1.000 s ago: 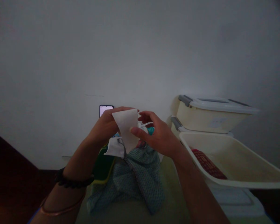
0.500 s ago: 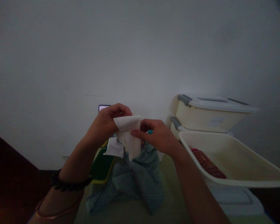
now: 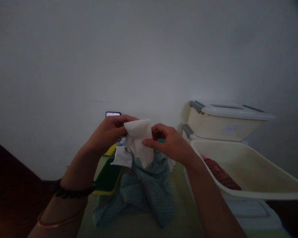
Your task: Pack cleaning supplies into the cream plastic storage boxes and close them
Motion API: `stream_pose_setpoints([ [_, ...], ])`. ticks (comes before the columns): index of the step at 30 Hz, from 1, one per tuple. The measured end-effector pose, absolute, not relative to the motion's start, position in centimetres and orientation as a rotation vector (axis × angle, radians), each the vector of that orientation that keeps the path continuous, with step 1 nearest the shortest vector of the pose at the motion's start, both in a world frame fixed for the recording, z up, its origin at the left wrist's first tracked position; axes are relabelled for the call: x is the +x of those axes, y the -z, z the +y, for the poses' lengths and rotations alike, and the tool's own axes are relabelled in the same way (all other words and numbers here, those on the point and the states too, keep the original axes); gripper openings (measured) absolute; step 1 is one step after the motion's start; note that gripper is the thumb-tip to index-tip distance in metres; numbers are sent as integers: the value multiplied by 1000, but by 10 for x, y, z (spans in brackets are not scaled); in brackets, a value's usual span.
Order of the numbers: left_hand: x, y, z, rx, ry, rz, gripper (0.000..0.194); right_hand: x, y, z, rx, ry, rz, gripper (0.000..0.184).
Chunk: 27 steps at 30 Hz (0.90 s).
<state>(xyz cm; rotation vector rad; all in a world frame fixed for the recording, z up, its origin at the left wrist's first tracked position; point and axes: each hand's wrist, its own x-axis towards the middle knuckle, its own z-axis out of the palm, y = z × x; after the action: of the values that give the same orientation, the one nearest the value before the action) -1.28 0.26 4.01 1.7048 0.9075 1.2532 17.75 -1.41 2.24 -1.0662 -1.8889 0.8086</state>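
A thin white tissue [image 3: 140, 138] is stretched between my two hands, above the blue-green cloth. My left hand [image 3: 109, 132] pinches its upper left edge, the fingertips partly hidden behind it. With the thumb in front, my right hand [image 3: 167, 142] grips the tissue's right side. Below lies the crumpled blue-green knitted cloth [image 3: 149, 188], and a white piece of cloth or paper [image 3: 123, 157] sits at its upper left. A green scouring sponge with a yellow edge [image 3: 108, 177] rests beside the cloth, under my left forearm.
Against the wall behind my left hand stands a phone [image 3: 113, 113]. To the right, a white basin [image 3: 263, 165] holds a red patterned item [image 3: 221, 173]. Behind it are stacked cream storage boxes with grey latches [image 3: 218, 124]. A pale surface [image 3: 183, 211] carries the cloth.
The tissue has been spread a little wider and raised slightly. My left hand has shifted a bit left and down, showing more of the phone and the yellow item behind.
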Motion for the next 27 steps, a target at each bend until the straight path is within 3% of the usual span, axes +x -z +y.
stream_pose_setpoints([
  [5, -7, -44, -2, 1780, -1282, 897, 15, 178, -24, -17, -922, -926, -1868, 32],
  [12, -3, -41, -3, 1735, -1324, 851, 13, 177, -28, -17, -904, -753, -1886, 19],
  [27, 1, -39, -2, 1786, -1251, 852, 11, 176, -29, -18, -797, -834, -1742, 23],
])
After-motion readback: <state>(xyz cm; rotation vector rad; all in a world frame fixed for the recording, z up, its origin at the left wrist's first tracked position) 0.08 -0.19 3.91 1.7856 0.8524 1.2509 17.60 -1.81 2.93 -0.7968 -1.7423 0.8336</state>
